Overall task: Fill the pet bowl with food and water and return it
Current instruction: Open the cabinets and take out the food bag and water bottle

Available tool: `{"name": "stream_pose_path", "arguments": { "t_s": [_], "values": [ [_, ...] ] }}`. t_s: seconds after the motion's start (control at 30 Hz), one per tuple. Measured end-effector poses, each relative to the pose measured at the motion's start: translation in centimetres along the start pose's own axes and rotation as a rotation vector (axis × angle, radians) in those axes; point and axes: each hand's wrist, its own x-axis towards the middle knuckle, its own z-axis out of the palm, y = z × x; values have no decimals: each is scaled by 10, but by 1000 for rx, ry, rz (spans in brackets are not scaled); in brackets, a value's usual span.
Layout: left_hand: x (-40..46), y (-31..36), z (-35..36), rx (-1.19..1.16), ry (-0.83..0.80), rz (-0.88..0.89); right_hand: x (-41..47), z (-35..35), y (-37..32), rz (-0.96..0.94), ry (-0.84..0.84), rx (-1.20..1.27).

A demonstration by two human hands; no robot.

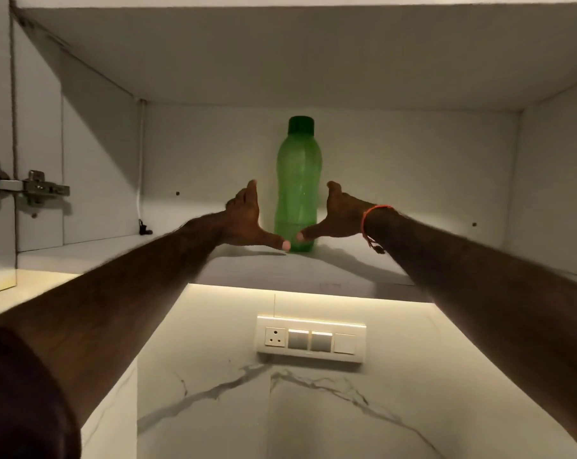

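Note:
A green plastic bottle point(298, 180) with a darker green cap stands upright on the shelf of an open wall cabinet point(115, 253). Both my arms stretch up into the cabinet. My left hand point(247, 218) is open just left of the bottle, thumb pointing toward its base. My right hand point(338, 213), with an orange thread on the wrist, is open just right of it, thumb tip in front of the bottle's base. Neither hand grips the bottle; whether the thumbs touch it I cannot tell. No pet bowl is in view.
The cabinet door hinge point(35, 188) sits at the left, with the door edge beside it. Below the shelf a light strip glows over a marble wall carrying a socket and switch panel point(311, 339). The cabinet's side walls stand far from the bottle.

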Motion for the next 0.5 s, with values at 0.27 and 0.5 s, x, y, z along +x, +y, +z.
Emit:
{"name": "stream_pose_path", "arguments": {
  "t_s": [0.27,0.5],
  "values": [
    [30,-4,13,-301,-309,77,40,32,9,98,-167,371],
    [20,5,12,-429,-280,241,24,29,3,-20,-128,517]
  ]
}}
